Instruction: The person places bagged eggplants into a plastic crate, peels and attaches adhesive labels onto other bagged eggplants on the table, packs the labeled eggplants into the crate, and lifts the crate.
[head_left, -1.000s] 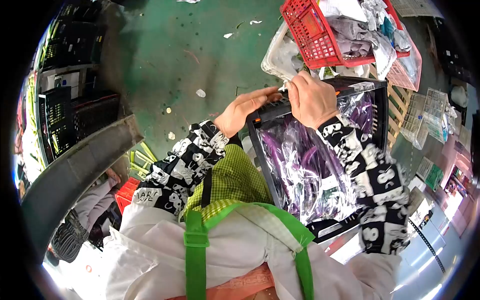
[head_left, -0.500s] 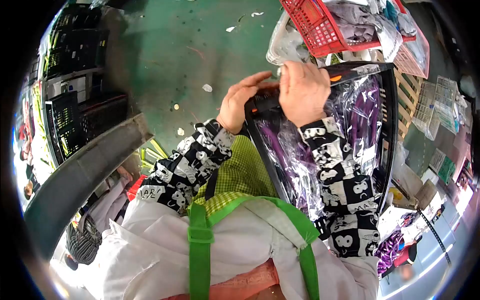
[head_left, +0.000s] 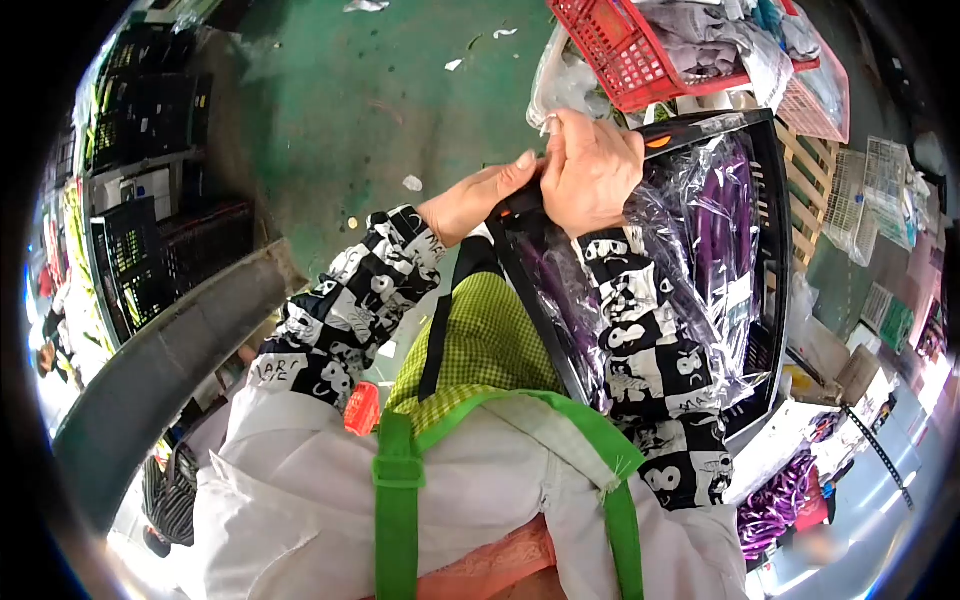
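My right hand (head_left: 593, 172) is closed above the near-left corner of a black crate (head_left: 774, 330), its fingers curled in. A small whitish bit shows at its fingertips, too little to identify. Close beside it, my left hand (head_left: 478, 200) lies against the crate's upper left corner. Its thumb stretches toward the right hand, while its other fingers are mostly hidden. Inside the crate are long purple eggplants (head_left: 738, 215) in clear plastic bags (head_left: 690, 240). My right forearm crosses over them.
A red basket (head_left: 640, 60) holding crumpled plastic stands beyond the crate. A wooden pallet (head_left: 808, 205) is to its right. Black crates (head_left: 160, 245) are stacked at left behind a grey beam (head_left: 170, 370). Purple eggplants (head_left: 775, 505) are piled at lower right, beside another person.
My left fingers, stretched out before, are now mostly out of sight, with the thumb extended. Both hands have shifted slightly left, and the view has turned a little.
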